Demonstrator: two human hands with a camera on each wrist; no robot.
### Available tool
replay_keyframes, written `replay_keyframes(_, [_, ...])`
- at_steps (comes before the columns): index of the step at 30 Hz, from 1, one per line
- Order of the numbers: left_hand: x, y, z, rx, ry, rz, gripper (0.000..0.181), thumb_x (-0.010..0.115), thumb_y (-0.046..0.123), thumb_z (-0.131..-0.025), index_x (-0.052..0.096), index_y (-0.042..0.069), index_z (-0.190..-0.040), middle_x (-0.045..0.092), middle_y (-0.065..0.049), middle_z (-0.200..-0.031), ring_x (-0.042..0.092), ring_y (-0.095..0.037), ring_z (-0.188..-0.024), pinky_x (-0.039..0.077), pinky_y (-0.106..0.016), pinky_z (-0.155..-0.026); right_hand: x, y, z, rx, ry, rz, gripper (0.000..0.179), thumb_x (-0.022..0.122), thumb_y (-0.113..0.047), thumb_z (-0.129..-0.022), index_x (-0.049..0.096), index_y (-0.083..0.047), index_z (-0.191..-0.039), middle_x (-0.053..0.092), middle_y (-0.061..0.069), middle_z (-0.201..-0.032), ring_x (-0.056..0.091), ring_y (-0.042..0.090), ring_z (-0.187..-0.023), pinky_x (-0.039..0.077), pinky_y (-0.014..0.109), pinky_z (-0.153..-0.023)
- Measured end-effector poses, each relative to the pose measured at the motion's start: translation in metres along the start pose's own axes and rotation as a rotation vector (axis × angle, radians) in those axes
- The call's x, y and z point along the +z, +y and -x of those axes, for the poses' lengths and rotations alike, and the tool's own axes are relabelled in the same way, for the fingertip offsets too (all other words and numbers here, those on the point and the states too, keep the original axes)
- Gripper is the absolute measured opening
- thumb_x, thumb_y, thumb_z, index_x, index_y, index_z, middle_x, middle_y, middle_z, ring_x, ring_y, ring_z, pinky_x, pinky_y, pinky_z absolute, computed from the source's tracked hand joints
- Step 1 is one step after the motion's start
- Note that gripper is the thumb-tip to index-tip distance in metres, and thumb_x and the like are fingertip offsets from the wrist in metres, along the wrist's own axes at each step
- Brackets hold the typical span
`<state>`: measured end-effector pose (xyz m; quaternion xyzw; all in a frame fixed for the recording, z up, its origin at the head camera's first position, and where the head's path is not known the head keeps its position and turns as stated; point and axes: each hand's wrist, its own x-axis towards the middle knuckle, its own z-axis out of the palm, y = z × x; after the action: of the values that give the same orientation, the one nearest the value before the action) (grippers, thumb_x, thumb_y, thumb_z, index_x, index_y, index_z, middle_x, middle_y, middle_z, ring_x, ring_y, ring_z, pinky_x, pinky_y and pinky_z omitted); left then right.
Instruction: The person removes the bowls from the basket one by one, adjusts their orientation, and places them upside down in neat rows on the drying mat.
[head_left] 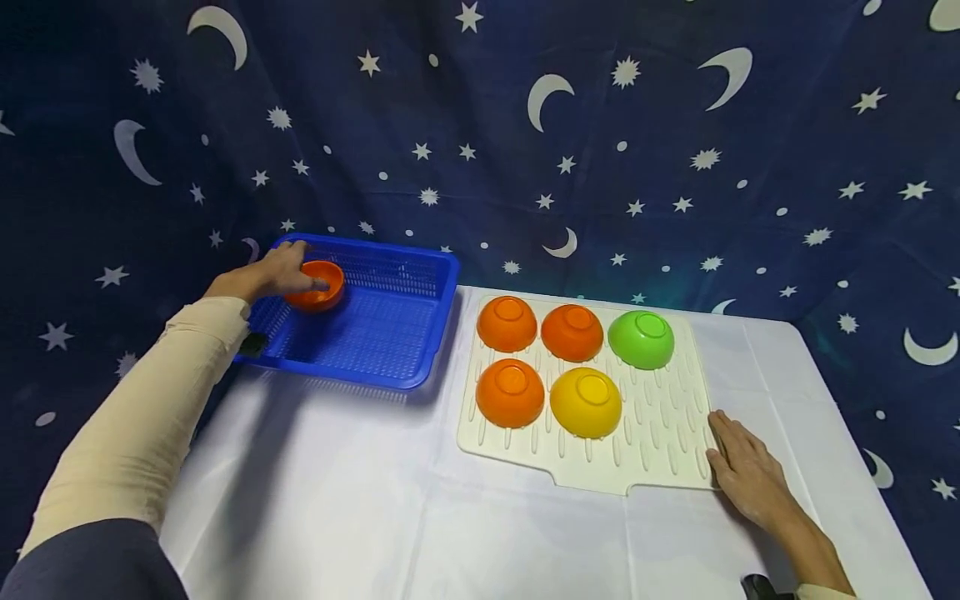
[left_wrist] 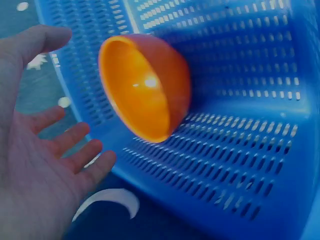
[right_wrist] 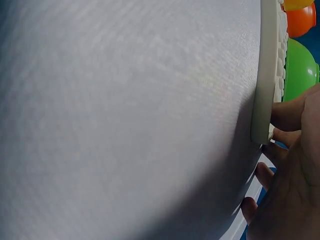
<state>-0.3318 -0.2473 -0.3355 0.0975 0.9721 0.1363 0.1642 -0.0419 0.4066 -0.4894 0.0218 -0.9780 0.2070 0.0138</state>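
Note:
An orange bowl (head_left: 327, 272) sits in the left part of a blue perforated basket (head_left: 382, 337), its mouth facing up in the head view. Beside it is my left hand (head_left: 262, 273). In the left wrist view the left hand's (left_wrist: 42, 165) thumb and fingers are spread, with a gap between them and the orange bowl (left_wrist: 175, 80). My right hand (head_left: 750, 479) lies at the right edge of a cream ribbed drying mat (head_left: 667, 425). In the right wrist view the right hand's (right_wrist: 290, 175) thumb touches the mat's edge (right_wrist: 265, 75); the other fingers extend past its corner.
Upside-down bowls stand on the mat: three orange ones, one of them the near-left bowl (head_left: 510, 393), a yellow bowl (head_left: 586, 403) and a green bowl (head_left: 641, 340). The basket stands left of the mat on a white-covered table (head_left: 360, 500). A star-patterned dark blue cloth (head_left: 480, 117) hangs behind.

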Motion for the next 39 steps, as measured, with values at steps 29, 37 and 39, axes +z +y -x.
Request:
replay_keyframes(29, [0.026, -0.022, -0.017, -0.196, -0.109, -0.024, 0.082, 0.06, 0.037, -0.082, 0.016, -0.013, -0.129, 0.026, -0.038, -0.12, 0.021, -0.052, -0.107, 0.021, -0.066, -0.091, 0.004, -0.004, -0.001, 0.06, 0.015, -0.008, 0.054, 0.037, -0.02, -0.095, 0.017, -0.005, -0.144, 0.015, 0.018, -0.146, 0.014, 0.046, -0.125, 0.012, 0.069, -0.083])
replay_keyframes(37, [0.028, -0.018, -0.012, -0.248, -0.133, -0.012, 0.109, 0.067, 0.063, -0.064, 0.018, -0.009, -0.129, 0.018, -0.038, -0.116, 0.024, -0.057, -0.104, 0.027, -0.069, -0.084, 0.003, -0.004, -0.003, 0.055, 0.018, -0.025, 0.055, 0.037, -0.018, -0.095, 0.016, -0.006, -0.144, 0.013, 0.016, -0.147, 0.012, 0.046, -0.126, 0.01, 0.069, -0.083])
replay_keyframes(39, [0.029, -0.017, -0.01, -0.279, -0.163, 0.004, 0.111, 0.065, 0.068, -0.062, 0.018, -0.007, -0.129, 0.012, -0.039, -0.119, 0.024, -0.059, -0.103, 0.029, -0.069, -0.081, 0.003, -0.003, -0.003, 0.055, 0.017, -0.027, 0.054, 0.037, -0.018, -0.095, 0.016, -0.007, -0.144, 0.013, 0.015, -0.148, 0.012, 0.045, -0.126, 0.01, 0.069, -0.083])
